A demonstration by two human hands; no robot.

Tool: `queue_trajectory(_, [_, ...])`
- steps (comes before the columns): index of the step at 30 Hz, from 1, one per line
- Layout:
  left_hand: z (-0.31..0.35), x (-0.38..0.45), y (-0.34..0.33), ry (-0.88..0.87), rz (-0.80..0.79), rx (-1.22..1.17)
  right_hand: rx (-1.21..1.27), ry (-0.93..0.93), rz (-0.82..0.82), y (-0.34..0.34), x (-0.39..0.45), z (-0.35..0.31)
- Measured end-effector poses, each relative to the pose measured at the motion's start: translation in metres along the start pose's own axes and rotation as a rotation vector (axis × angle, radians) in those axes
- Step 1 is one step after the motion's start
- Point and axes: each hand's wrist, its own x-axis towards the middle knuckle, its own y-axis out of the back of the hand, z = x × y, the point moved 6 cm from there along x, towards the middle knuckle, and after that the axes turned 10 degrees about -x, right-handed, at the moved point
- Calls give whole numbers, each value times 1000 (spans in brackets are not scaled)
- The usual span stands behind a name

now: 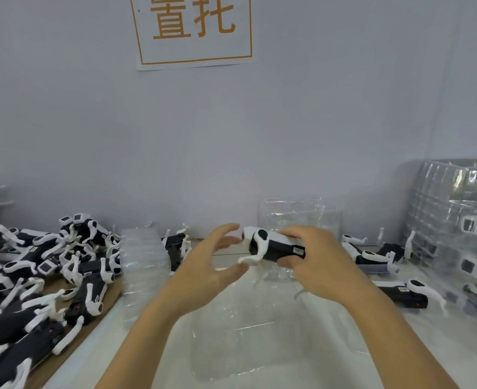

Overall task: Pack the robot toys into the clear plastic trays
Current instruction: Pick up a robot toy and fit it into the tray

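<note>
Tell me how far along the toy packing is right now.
Done: a tall stack of filled trays stands at the right. In hand: the right hand grips one robot toy above a clear tray, with the left hand open beside it. Left: a big pile of loose toys at the left.

We see a robot toy [273,247] of hard plastic, its black body matt and its white legs and head shell smooth with a slight sheen. A small paper-like label sits on the black body. The heap of robot toys [43,276] shows the same black and white plastic. The clear plastic tray [248,341] is thin, transparent and glossy, catching pale highlights along its creases. The stacked trays [453,220] are the same shiny clear plastic, and so is the ribbed stack [143,265]. The board [71,343] under the heap looks like brown matt cardboard. The wall [316,108] is painted, smooth and matt, and the sign [195,32] on it looks like white paper printed in orange.
</note>
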Motion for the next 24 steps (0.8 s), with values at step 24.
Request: queue_trajectory(24, [-100,-22,-4,375,290,-665,-107,72,-241,-91,-12,-13])
